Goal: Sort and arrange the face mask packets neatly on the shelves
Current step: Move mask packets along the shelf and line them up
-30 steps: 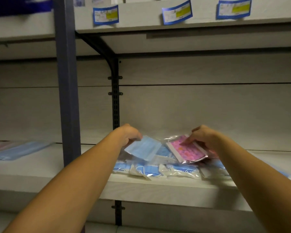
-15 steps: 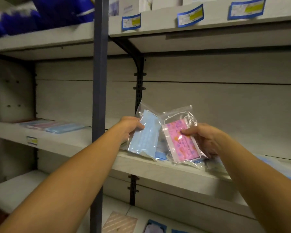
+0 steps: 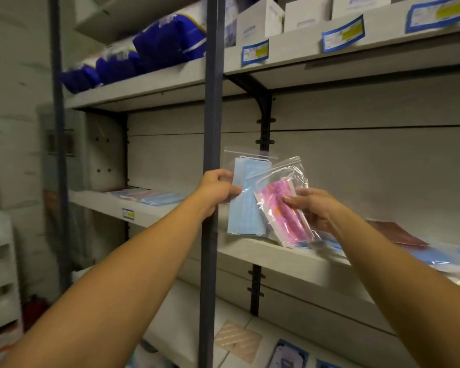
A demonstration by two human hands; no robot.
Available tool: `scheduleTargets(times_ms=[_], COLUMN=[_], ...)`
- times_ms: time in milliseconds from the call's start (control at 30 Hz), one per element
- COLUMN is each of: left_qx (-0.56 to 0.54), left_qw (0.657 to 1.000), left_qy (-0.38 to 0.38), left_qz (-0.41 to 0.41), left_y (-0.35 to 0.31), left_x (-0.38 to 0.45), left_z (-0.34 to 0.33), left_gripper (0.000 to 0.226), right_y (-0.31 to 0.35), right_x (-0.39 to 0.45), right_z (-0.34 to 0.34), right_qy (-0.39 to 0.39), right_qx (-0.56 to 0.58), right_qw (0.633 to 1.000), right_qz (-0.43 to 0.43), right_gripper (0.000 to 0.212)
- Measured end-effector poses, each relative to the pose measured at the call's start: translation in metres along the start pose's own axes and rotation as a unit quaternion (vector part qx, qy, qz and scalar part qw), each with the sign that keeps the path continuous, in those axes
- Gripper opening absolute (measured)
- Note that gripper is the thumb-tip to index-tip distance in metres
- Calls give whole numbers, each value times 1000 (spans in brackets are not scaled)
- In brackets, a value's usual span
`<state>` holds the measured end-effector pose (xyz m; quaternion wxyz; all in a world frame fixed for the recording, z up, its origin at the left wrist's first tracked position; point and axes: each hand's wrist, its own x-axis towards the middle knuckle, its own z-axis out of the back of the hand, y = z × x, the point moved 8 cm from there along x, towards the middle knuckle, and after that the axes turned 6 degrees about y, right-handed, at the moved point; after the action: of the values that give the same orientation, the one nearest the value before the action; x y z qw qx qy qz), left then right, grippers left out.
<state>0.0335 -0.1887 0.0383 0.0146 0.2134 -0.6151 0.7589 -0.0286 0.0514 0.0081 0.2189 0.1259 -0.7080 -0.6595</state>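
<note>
From the head camera, both bare forearms reach up toward the middle shelf of a light grey rack. The left hand pinches the left edge of a clear zip packet holding blue face masks, thumb on the front and fingers curled behind; the packet stands upright, its lower edge just above the shelf's front lip. The right hand grips a second clear packet with pink patterned masks, tilted with its top leaning left, overlapping the right side of the blue one. More blue packets lie flat on the same shelf to the right, partly blurred, with a dark reddish flat item behind them. A dark upright post crosses in front of the left wrist. On the far left shelf section lies a flat pile of blue and pink packets. The upper shelf carries dark blue bags, white boxes and blue-bordered labels.
</note>
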Motion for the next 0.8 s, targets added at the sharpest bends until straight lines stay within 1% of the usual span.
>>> scheduleTargets(times_ms=[67, 133, 200, 300, 333, 367, 400, 467, 533, 633, 800], left_qx=[7, 6, 0, 0, -1, -5, -9, -14, -18, -26, -14], left_qw=[1000, 1000, 999, 999, 998, 998, 997, 995, 992, 990, 989], left_qy=[-6, -16, -24, -45, -54, -64, -75, -98, -114, -128, -133], left_qz=[-2, -13, -25, -24, -17, -9, 1, 23, 42, 55, 68], left_y=[1, 2, 3, 10, 14, 17, 21, 30, 38, 48, 65], left_x=[-7, -15, -22, -28, -30, -31, -32, -34, -34, -36, -47], left_z=[13, 30, 51, 92, 108, 124, 140, 173, 203, 242, 290], left_gripper=[36, 32, 31, 32, 32, 30, 29, 26, 24, 26, 30], right_y=[5, 11, 12, 7, 4, 1, -3, -6, -6, -7, -17], right_x=[3, 7, 12, 19, 22, 24, 28, 33, 38, 42, 51], right_z=[-13, -29, -50, -93, -106, -118, -128, -144, -159, -188, -240], right_qy=[-2, 3, 20, 61, 73, 81, 84, 77, 67, 67, 71], right_qx=[-4, 6, 15, 12, 15, 17, 20, 21, -15, -86, -139], right_qw=[1000, 1000, 999, 998, 997, 996, 996, 997, 998, 994, 988], right_qz=[11, 23, 30, 30, 24, 16, 8, 0, 7, 10, 6], right_gripper=[55, 58, 53, 35, 33, 36, 43, 54, 51, 40, 32])
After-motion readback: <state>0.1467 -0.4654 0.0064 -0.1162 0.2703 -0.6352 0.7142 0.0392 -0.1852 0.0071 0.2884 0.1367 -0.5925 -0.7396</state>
